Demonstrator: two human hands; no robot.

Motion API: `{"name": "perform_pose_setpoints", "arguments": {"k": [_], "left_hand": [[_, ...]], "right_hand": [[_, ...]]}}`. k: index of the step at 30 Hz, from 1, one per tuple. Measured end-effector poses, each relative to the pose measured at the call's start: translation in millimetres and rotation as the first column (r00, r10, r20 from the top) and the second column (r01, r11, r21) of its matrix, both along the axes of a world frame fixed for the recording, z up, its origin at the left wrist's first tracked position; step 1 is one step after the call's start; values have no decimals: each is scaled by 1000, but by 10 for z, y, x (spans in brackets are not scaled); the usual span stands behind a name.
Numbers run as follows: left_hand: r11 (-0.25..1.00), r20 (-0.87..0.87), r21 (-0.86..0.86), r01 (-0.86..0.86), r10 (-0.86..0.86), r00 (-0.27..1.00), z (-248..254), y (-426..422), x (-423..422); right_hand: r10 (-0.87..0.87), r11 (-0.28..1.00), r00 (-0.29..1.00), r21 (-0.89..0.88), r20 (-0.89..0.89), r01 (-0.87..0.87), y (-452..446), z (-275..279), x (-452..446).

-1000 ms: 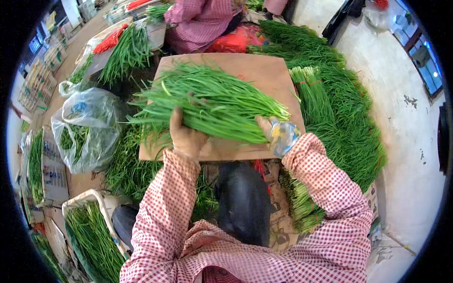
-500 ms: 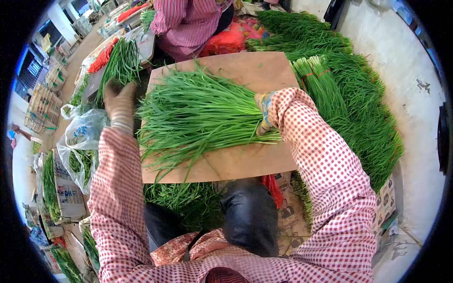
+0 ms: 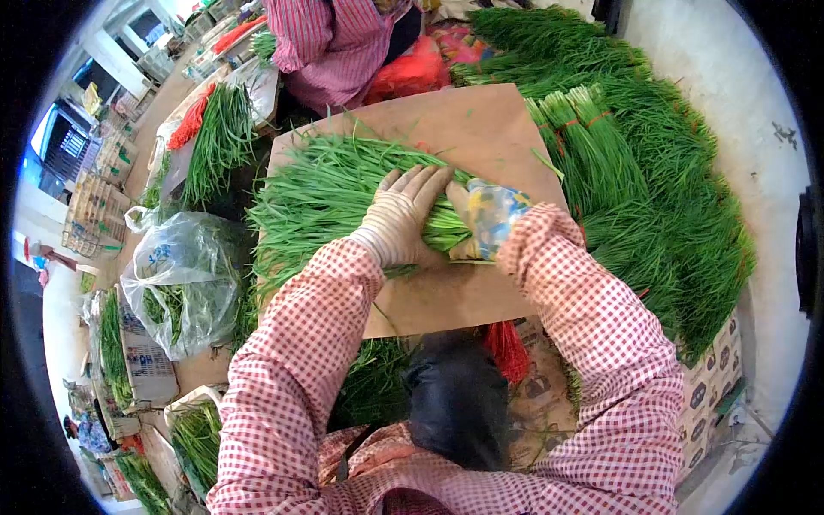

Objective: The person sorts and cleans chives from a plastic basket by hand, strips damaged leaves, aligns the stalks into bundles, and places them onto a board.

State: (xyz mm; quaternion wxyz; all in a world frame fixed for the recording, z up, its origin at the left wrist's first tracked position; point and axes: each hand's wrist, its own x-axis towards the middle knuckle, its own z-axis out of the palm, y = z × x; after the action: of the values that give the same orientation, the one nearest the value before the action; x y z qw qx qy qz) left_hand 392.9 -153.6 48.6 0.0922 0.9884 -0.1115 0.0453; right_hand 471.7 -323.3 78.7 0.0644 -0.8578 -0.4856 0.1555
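Observation:
A loose bunch of long green stalks (image 3: 322, 189) lies across the brown board (image 3: 498, 137), leafy ends to the left. My left hand (image 3: 405, 215), in a pale glove, rests on top of the bunch with its fingers stretched out. Beside it my right hand (image 3: 485, 219), in a glove with a blue and yellow patterned part, is wrapped round the pale stem ends at the right. Its fingertips are partly hidden.
Tied bundles (image 3: 592, 137) and a large green heap (image 3: 687, 206) lie at the right by a white wall. A co-worker (image 3: 343, 51) sits beyond the board. At the left are a clear plastic bag (image 3: 184, 283) and crates. Red ties (image 3: 506, 352) hang below the board.
My left hand has moved from beyond the board's left edge onto the bunch, next to my right hand. My right hand has stayed at the stem ends.

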Motion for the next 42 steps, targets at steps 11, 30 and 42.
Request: {"name": "perform_pose_setpoints", "arguments": {"k": [11, 30, 42], "left_hand": [[984, -122, 162, -76, 96, 988, 39, -81, 35], [967, -132, 248, -63, 98, 986, 233, -197, 25], [964, -123, 217, -155, 184, 975, 74, -271, -4]], "right_hand": [[-158, 759, 987, 644, 37, 97, -407, -600, -36], [-265, 227, 885, 868, -381, 442, -310, -1107, -105], [-342, 921, 895, 292, 286, 259, -123, 107, 47]]}}
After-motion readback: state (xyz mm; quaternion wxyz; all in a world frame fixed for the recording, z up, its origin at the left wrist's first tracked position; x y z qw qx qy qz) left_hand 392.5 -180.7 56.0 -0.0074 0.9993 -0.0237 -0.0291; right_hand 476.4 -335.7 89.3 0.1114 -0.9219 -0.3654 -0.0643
